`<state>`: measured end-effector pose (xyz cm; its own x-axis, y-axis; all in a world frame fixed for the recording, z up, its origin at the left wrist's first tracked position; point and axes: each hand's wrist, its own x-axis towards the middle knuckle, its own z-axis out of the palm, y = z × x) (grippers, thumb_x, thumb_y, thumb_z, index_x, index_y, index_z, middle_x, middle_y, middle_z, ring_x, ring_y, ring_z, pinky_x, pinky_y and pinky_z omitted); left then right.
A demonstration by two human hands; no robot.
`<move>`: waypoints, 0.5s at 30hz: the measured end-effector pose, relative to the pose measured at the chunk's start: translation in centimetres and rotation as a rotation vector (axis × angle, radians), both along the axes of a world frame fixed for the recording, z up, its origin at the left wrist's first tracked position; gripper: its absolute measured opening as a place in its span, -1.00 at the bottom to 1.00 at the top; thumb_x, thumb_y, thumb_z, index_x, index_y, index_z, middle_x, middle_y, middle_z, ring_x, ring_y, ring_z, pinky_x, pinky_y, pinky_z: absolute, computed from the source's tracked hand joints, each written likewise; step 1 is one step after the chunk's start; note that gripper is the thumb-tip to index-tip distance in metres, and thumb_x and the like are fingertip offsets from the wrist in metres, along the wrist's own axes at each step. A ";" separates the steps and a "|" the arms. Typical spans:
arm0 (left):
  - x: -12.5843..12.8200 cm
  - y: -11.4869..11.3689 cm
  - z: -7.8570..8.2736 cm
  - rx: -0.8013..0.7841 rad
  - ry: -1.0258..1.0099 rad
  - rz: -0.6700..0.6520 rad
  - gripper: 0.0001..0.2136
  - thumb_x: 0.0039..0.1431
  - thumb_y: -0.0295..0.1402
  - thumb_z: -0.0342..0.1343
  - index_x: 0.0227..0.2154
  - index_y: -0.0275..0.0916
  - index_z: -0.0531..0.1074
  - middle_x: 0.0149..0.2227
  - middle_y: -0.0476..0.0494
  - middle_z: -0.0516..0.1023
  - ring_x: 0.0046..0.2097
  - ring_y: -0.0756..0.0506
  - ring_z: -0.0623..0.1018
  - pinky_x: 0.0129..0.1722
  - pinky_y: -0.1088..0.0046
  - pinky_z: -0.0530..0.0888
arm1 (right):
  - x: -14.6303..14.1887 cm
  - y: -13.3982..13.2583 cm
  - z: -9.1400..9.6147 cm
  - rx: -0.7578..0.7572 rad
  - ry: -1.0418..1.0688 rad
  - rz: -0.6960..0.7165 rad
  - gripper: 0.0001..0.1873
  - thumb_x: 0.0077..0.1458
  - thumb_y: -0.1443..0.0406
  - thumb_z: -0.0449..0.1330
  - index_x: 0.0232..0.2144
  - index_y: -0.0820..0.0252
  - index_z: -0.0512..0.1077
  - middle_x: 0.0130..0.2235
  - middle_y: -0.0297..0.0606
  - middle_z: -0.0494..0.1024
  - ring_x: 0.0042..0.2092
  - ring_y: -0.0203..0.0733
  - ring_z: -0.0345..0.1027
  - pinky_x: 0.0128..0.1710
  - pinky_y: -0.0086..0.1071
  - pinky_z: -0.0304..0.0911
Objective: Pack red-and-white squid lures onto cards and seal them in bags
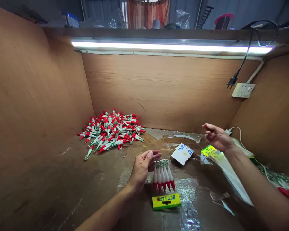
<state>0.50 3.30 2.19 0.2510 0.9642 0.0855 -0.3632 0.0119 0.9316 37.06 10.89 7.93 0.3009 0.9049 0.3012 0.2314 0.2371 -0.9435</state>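
My left hand (142,167) pinches the top end of a clear packet of several red-and-white lures (163,175) lying on the bench; a yellow-green "BCT LURE" header card (166,201) closes its near end. My right hand (216,136) hovers above the bench at the right, fingers loosely curled, with nothing visibly in them. Just below it lies a stack of empty clear bags with yellow-green headers (210,151). A white printed card (182,153) lies between the two hands.
A big pile of loose red-and-white lures (112,131) fills the back left corner. Brown board walls enclose the bench on three sides, under a strip light (170,47). A wall socket (243,90) with a dangling plug sits at the right; more lures lie at the right edge (287,192).
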 end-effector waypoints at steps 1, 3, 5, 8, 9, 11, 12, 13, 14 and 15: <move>-0.1 0.0 0.0 -0.031 -0.003 0.000 -0.62 0.28 -0.11 0.09 -0.04 -0.33 0.48 -0.03 -0.40 0.60 -0.04 -0.25 0.61 -0.19 0.34 0.54 | 1.2 0.0 0.1 -0.035 -0.096 -0.067 -0.72 -0.02 0.11 0.26 -0.31 0.16 0.54 -0.17 -0.12 0.62 -0.31 -0.14 0.47 -0.38 -0.38 0.39; 0.0 -0.1 0.1 -0.057 0.006 -0.009 -0.62 0.28 -0.10 0.10 -0.04 -0.31 0.49 -0.03 -0.39 0.60 -0.05 -0.23 0.61 -0.22 0.39 0.53 | 1.5 -0.9 -0.3 -0.078 -0.232 -0.107 -0.70 -0.08 0.16 0.32 -0.28 0.19 0.56 -0.12 -0.07 0.61 -0.17 -0.01 0.49 -0.27 -0.32 0.41; 0.3 -0.4 0.1 -0.050 0.026 -0.034 -0.61 0.28 -0.08 0.09 -0.04 -0.31 0.49 -0.03 -0.39 0.60 -0.04 -0.23 0.61 -0.20 0.39 0.53 | -0.6 -2.5 -0.7 -0.083 -0.284 0.032 -0.58 -0.03 0.13 0.31 -0.11 0.18 0.54 -0.01 -0.04 0.56 -0.13 -0.01 0.48 -0.20 -0.28 0.42; 0.6 -0.6 0.0 -0.020 0.059 -0.083 -0.58 0.26 -0.06 0.10 -0.04 -0.32 0.49 -0.06 -0.39 0.61 -0.06 -0.25 0.62 -0.18 0.34 0.54 | -5.8 -5.3 -0.8 -0.048 -0.342 0.478 -0.33 0.16 0.04 0.17 0.27 0.03 0.19 0.17 -0.09 0.42 -0.23 -0.18 0.49 -0.23 -0.28 0.43; 0.6 -0.6 0.0 -0.008 0.072 -0.095 -0.56 0.25 -0.05 0.11 -0.04 -0.33 0.50 -0.07 -0.39 0.62 -0.08 -0.25 0.63 -0.19 0.34 0.54 | -7.3 -6.0 -0.6 -0.038 -0.381 0.567 -0.31 0.16 0.05 0.20 0.28 0.03 0.18 0.13 -0.10 0.46 -0.27 -0.22 0.47 -0.26 -0.31 0.42; 0.6 -0.6 0.0 0.012 0.098 -0.110 -0.55 0.24 -0.03 0.12 -0.04 -0.34 0.50 -0.08 -0.39 0.62 -0.11 -0.24 0.64 -0.23 0.36 0.54 | -9.5 -7.0 0.0 -0.026 -0.470 0.642 -0.48 0.14 0.07 0.23 0.11 0.12 0.42 -0.10 -0.18 0.59 -0.33 -0.25 0.44 -0.30 -0.38 0.37; 0.5 -0.6 0.0 0.021 0.111 -0.112 -0.55 0.24 -0.03 0.12 -0.05 -0.34 0.50 -0.09 -0.39 0.63 -0.13 -0.24 0.65 -0.24 0.37 0.54 | -10.0 -7.2 0.4 -0.022 -0.508 0.650 -0.60 0.15 0.08 0.23 -0.05 0.17 0.52 -0.22 -0.21 0.61 -0.33 -0.24 0.43 -0.30 -0.39 0.34; 0.4 -0.6 0.1 0.030 0.118 -0.112 -0.55 0.24 -0.02 0.12 -0.06 -0.34 0.50 -0.09 -0.39 0.63 -0.13 -0.24 0.65 -0.24 0.36 0.54 | -9.9 -7.3 0.8 -0.025 -0.532 0.657 -0.65 0.16 0.07 0.21 -0.19 0.20 0.58 -0.30 -0.23 0.61 -0.33 -0.23 0.43 -0.30 -0.39 0.33; 0.4 -0.6 0.2 0.037 0.120 -0.112 -0.55 0.23 -0.02 0.13 -0.07 -0.34 0.51 -0.09 -0.38 0.63 -0.13 -0.24 0.65 -0.23 0.35 0.55 | -9.5 -7.2 1.1 -0.038 -0.543 0.665 -0.65 0.16 0.06 0.20 -0.27 0.21 0.59 -0.35 -0.24 0.60 -0.33 -0.22 0.43 -0.30 -0.39 0.32; 0.3 -0.6 0.2 0.044 0.113 -0.111 -0.55 0.23 -0.02 0.13 -0.08 -0.34 0.51 -0.10 -0.38 0.63 -0.12 -0.24 0.64 -0.22 0.33 0.55 | -8.6 -6.9 1.4 -0.062 -0.552 0.673 -0.64 0.15 0.05 0.20 -0.31 0.22 0.60 -0.37 -0.23 0.60 -0.34 -0.22 0.43 -0.30 -0.38 0.32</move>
<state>0.81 2.70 2.41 0.3665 0.9258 0.0920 -0.2543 0.0046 0.9671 28.49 3.94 9.32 -0.4778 0.8577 0.1902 0.4886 0.4393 -0.7538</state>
